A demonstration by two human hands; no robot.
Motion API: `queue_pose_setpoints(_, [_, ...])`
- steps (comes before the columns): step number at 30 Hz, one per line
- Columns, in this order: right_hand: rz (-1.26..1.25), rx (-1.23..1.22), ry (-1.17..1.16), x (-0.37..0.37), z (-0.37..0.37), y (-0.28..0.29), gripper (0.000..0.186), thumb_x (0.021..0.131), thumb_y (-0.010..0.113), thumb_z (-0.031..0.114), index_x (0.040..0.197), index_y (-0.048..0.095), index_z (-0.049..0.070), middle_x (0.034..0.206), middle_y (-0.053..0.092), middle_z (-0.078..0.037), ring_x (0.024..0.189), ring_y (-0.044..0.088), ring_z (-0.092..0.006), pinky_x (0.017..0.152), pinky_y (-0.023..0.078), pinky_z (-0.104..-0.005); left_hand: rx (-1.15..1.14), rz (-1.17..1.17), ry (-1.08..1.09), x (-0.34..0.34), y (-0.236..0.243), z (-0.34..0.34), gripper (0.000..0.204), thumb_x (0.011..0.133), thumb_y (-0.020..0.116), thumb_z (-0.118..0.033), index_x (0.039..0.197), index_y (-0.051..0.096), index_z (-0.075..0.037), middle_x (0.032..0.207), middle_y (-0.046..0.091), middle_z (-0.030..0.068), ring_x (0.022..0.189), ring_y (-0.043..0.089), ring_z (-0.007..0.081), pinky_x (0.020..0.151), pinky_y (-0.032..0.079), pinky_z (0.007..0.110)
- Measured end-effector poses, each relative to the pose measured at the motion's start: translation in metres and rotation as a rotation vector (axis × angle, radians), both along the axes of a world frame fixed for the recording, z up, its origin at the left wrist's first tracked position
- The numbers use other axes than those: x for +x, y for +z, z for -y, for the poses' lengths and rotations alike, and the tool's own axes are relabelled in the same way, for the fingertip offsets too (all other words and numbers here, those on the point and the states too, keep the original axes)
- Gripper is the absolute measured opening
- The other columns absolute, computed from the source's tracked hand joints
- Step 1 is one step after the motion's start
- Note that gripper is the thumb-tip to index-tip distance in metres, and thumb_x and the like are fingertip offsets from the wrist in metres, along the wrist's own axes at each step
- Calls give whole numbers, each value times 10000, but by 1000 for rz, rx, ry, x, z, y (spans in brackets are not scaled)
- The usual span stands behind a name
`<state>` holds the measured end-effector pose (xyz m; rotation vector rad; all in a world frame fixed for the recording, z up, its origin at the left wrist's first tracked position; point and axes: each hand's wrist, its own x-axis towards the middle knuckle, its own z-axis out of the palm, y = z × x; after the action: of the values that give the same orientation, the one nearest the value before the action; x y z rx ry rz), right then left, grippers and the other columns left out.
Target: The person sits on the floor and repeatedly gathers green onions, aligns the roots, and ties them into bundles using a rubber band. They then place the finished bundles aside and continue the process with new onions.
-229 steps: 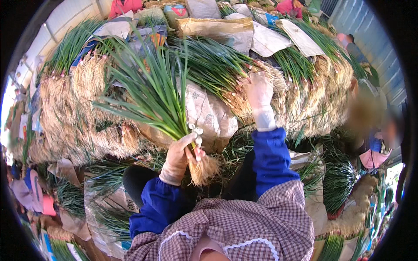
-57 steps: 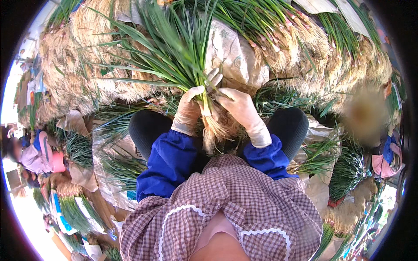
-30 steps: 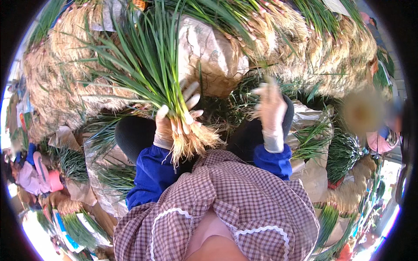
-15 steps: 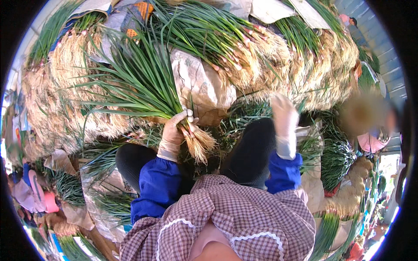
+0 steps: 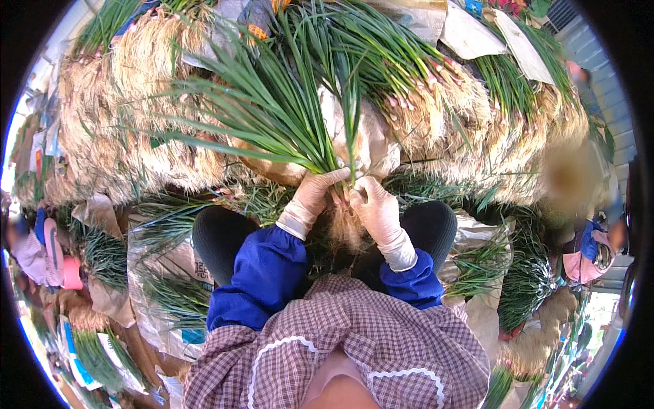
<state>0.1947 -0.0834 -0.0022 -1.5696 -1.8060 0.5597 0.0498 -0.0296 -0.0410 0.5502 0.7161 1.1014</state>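
A bunch of green garlic point(image 5: 300, 129), with long flat leaves fanned up and to the left, is gripped near its base by my gloved left hand point(image 5: 315, 198). Its pale roots point(image 5: 346, 228) hang down between my hands. My gloved right hand point(image 5: 379, 213) is closed against the right side of the bunch, thumb and fingers pinched at the stem bases. A separate leafy stalk point(image 5: 352, 102) rises from that pinch. Both hands are close together above my knees.
In front lies a long heap of green garlic with its roots point(image 5: 443, 102) toward me. Behind the bunch is a pale sack point(image 5: 381, 143). Loose green leaves point(image 5: 170, 286) lie on sheeting at left. Other people sit at the far left point(image 5: 41, 252) and right point(image 5: 587, 255).
My right hand has come in from the right to the stem bases beside my left hand. The bunch has shifted right in the picture, and a stalk now stands apart at its right side.
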Motion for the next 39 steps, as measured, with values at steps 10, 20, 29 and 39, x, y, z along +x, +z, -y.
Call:
queue_pose_setpoints(10, [-651, -167, 51, 23, -12, 19, 338, 949, 557, 58, 1284, 563, 101, 845, 620, -10, 626, 533, -50, 572, 467, -198, -124, 242, -235, -46, 21, 32, 249, 867, 639, -167, 1049, 632, 3, 835, 637, 118, 573, 594, 257, 568, 546, 458])
queue_pose_setpoints(20, [-150, 38, -93, -4, -130, -35, 434, 919, 600, 367, 1160, 591, 7, 896, 654, -221, 859, 657, -283, 759, 509, -368, 31, 224, -318, -57, 45, 38, 477, 765, 689, -150, 1210, 540, -58, 871, 660, 142, 574, 570, 223, 545, 527, 385])
queue_pose_setpoints(29, [-386, -7, 124, 12, -13, 2, 223, 963, 564, 267, 994, 644, 61, 769, 624, -89, 588, 579, -203, 543, 471, -299, -69, 13, -109, -52, 66, 32, 408, 833, 595, -122, 1197, 581, 60, 930, 683, 148, 538, 628, 244, 509, 542, 323])
queue_pose_setpoints(39, [-586, -344, 242, -19, -39, 5, 220, 963, 583, 203, 998, 672, 5, 878, 655, -40, 830, 583, -98, 748, 474, -268, -88, 87, -79, -31, -17, 51, 339, 891, 606, -240, 1042, 626, 64, 773, 685, 162, 417, 597, 238, 348, 464, 247])
